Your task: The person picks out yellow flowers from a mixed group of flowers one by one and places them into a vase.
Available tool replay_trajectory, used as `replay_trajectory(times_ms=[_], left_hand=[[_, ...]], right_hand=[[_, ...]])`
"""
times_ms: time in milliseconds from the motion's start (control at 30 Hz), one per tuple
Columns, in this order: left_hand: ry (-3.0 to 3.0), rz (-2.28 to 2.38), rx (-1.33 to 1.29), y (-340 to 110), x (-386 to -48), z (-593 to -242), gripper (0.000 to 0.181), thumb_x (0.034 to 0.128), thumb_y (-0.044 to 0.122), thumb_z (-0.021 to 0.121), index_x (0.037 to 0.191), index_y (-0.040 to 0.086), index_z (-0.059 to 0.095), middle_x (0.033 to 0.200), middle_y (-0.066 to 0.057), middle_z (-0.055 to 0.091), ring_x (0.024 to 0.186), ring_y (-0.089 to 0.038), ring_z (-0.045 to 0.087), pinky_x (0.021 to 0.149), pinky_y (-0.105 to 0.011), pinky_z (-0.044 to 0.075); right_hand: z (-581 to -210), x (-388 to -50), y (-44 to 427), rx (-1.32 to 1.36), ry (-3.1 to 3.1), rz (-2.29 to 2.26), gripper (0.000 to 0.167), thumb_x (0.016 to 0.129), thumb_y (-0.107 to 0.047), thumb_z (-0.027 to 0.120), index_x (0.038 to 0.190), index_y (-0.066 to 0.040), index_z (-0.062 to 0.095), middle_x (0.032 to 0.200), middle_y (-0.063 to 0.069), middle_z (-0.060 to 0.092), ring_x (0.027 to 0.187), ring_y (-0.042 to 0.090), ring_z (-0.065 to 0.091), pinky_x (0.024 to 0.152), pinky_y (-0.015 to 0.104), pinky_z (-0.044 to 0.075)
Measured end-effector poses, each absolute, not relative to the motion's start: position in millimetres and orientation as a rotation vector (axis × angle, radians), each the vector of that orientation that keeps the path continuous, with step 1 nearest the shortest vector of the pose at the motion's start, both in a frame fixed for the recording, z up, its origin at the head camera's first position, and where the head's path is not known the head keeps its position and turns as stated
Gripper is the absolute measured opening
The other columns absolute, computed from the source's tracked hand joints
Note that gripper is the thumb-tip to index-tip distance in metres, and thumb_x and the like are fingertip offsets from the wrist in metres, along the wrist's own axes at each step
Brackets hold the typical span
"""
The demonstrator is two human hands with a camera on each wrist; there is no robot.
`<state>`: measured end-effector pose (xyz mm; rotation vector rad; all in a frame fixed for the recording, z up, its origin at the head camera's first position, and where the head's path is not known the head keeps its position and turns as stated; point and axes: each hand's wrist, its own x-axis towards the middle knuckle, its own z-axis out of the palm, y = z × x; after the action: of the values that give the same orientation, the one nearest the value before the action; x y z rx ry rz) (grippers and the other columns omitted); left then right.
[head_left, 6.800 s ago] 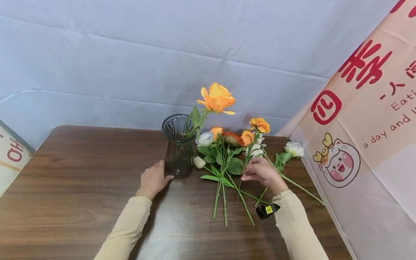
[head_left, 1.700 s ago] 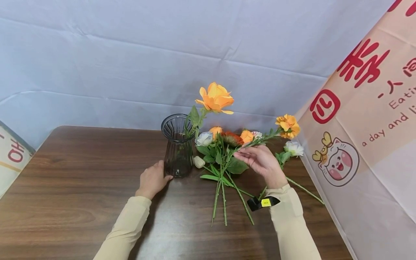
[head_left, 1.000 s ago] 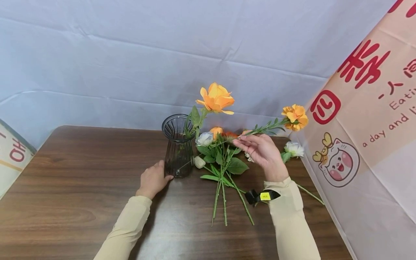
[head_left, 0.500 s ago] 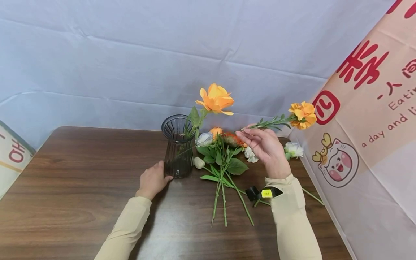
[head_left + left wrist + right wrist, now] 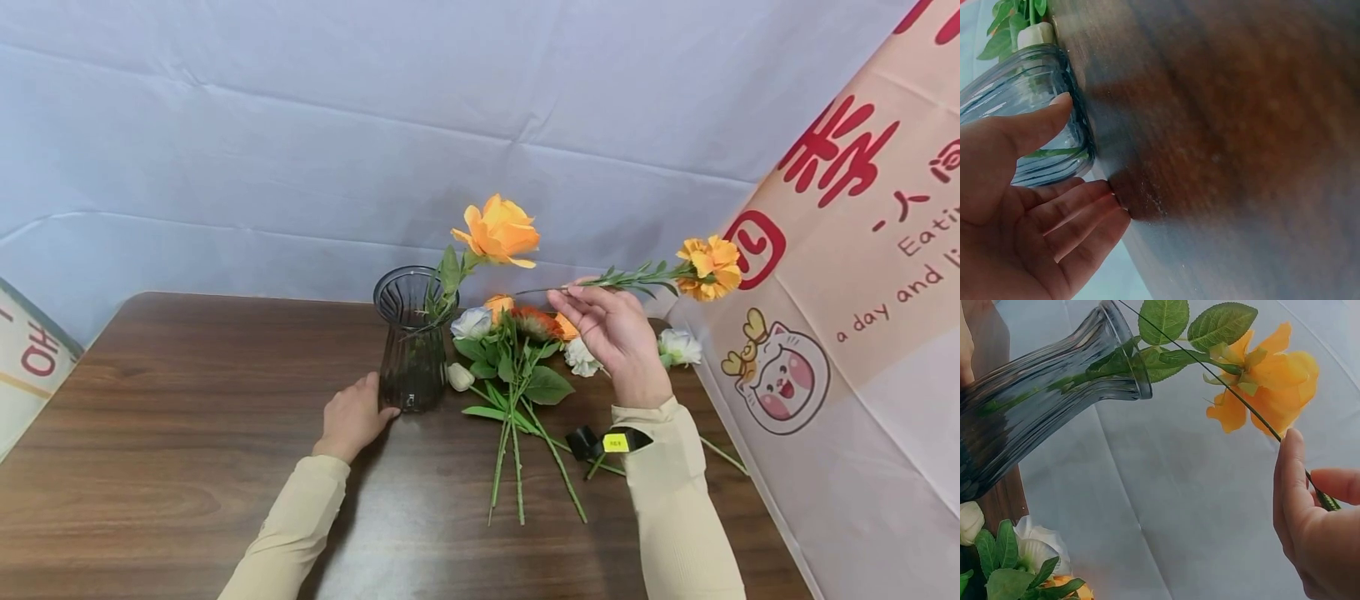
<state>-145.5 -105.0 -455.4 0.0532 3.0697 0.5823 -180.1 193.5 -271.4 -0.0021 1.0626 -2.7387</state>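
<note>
My right hand (image 5: 618, 337) pinches the thin stem of an orange ruffled flower (image 5: 708, 268), whose bloom points right. The stem (image 5: 1235, 394) slants left towards the rim of a smoky glass vase (image 5: 414, 367); I cannot tell whether its end is inside the mouth. A large yellow-orange rose (image 5: 497, 232) stands in the vase and leans right, its leafy stem (image 5: 1054, 384) visible through the glass. My left hand (image 5: 354, 417) holds the vase low at its base. In the left wrist view, the thumb (image 5: 1041, 125) lies against the glass, with the fingers on the other side.
Right of the vase lie several flowers: a white tulip (image 5: 461, 377), a pale blue-white bloom (image 5: 472, 323), a rust-red one (image 5: 536, 323) and a white one (image 5: 580, 357). Another white flower (image 5: 680, 346) lies by the right-hand printed cloth (image 5: 855, 333). Wooden tabletop (image 5: 187, 433) extends left.
The right hand has lifted the orange flower from the pile and tipped it from near upright to almost level, bloom to the right, stem towards the vase. The left hand stays at the vase.
</note>
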Motion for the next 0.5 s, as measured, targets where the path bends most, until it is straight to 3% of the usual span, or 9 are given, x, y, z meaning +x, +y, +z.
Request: replay_trajectory(times_ms=[333,500], left_hand=[[3.071,0.587,0.053,-104.8,-145.6,-455.4,0.061,0.0781,0.037,0.071,0.117,-0.004,0.049,0.102,-0.02,0.061,0.079,-0.039,0.059,0.065,-0.05,0.047],[3.064,0.585,0.051,-105.0,-145.5,-454.6,0.062,0.0782,0.037,0.071,0.118,-0.004,0.049,0.104,-0.02,0.061,0.081,-0.04,0.059,0.067,-0.051,0.047]], right_hand=[[-267.4,-181.6,190.4,0.023,0.996,-2.789,0.023,0.089,0.016,0.039,0.079,0.017,0.06,0.115,0.02,0.036,0.083,0.033,0.062,0.09,0.036,0.043],[-266.5,-181.7,190.3,0.034,0.981,-2.803,0.021,0.089,0.016,0.039,0.082,0.018,0.06,0.126,0.02,0.029,0.085,0.034,0.062,0.09,0.036,0.044]])
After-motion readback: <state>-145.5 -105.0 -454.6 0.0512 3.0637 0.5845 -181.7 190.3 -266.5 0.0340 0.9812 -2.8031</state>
